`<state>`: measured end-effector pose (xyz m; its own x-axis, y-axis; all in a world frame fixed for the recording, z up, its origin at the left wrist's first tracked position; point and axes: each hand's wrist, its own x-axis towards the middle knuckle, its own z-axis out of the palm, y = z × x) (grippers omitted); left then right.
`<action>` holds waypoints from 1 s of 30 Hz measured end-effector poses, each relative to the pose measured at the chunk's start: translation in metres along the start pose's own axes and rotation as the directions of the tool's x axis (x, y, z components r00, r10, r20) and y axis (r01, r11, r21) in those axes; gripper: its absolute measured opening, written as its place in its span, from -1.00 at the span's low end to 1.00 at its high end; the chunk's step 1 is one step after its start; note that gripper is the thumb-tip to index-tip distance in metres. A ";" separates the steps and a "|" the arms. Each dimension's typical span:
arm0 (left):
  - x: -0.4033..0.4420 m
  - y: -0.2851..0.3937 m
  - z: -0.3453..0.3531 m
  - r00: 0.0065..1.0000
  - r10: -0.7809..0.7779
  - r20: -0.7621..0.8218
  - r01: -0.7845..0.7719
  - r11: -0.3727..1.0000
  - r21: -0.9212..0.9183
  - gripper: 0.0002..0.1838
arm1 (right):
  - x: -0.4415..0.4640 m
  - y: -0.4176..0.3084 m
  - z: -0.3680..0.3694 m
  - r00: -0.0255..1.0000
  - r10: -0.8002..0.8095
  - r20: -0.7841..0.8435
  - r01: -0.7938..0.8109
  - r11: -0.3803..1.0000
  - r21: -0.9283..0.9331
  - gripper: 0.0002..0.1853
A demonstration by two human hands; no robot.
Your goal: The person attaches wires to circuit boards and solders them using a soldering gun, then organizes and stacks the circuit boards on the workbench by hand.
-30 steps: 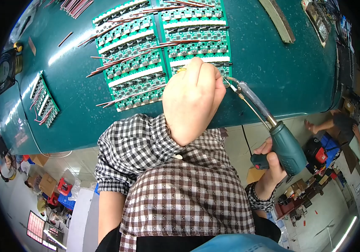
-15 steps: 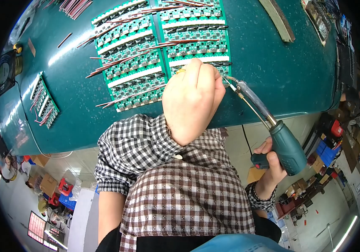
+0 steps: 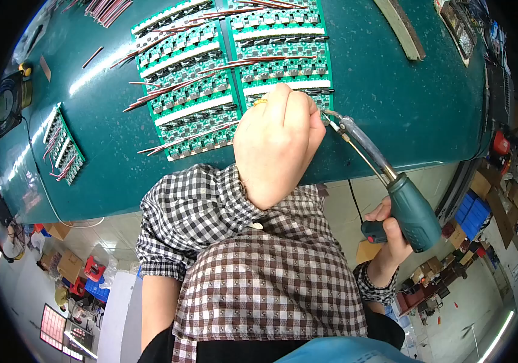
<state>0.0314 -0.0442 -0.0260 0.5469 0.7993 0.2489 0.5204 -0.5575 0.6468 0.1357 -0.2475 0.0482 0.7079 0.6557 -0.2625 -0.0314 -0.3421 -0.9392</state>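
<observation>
My right hand (image 3: 392, 236) grips the green handle of a soldering gun (image 3: 415, 212) with a red button. Its metal tip reaches the lower right corner of the right circuit board panel (image 3: 283, 51). Over that same panel's lower edge is my left hand (image 3: 280, 145), fingers closed and bent downward; whatever its fingertips pinch is hidden behind the hand. To the left, a second green panel (image 3: 189, 88) lies alongside, with red, white and black wires (image 3: 174, 88) across it.
A smaller board with wires (image 3: 64, 145) lies on the left of the green table (image 3: 114, 181). Loose wires (image 3: 108, 9) are at the top left. A long worn strip (image 3: 401, 27) and another board (image 3: 455, 30) lie at the top right. A cable hangs over the left edge.
Both hands and the soldering gun have stayed almost still. In the background at the right, the person seen earlier has gone out of view.
</observation>
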 end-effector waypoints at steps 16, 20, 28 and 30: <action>0.001 0.000 -0.003 1.000 0.007 0.003 -0.007 1.000 -0.012 -0.80 | 0.000 -0.006 0.005 0.997 0.005 -0.072 0.001 0.997 0.075 -0.65; 0.001 0.000 -0.005 1.000 0.008 0.024 -0.008 1.000 -0.021 -0.81 | 0.008 -0.008 0.006 0.993 -0.016 -0.113 0.027 0.995 0.098 -0.53; 0.001 0.001 -0.012 0.995 -0.001 0.095 0.005 0.999 -0.041 -0.83 | 0.058 0.023 0.002 0.997 0.042 -0.069 0.009 0.792 0.611 -0.47; 0.000 0.000 -0.017 0.992 0.014 0.127 0.001 0.993 -0.119 -0.81 | 0.074 0.024 0.004 0.998 0.048 -0.042 -0.005 0.713 0.701 -0.46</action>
<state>0.0203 -0.0399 -0.0136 0.6331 0.7565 0.1641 0.4395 -0.5258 0.7283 0.1841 -0.2049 0.0053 0.7345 0.6098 -0.2978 -0.5206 0.2249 -0.8237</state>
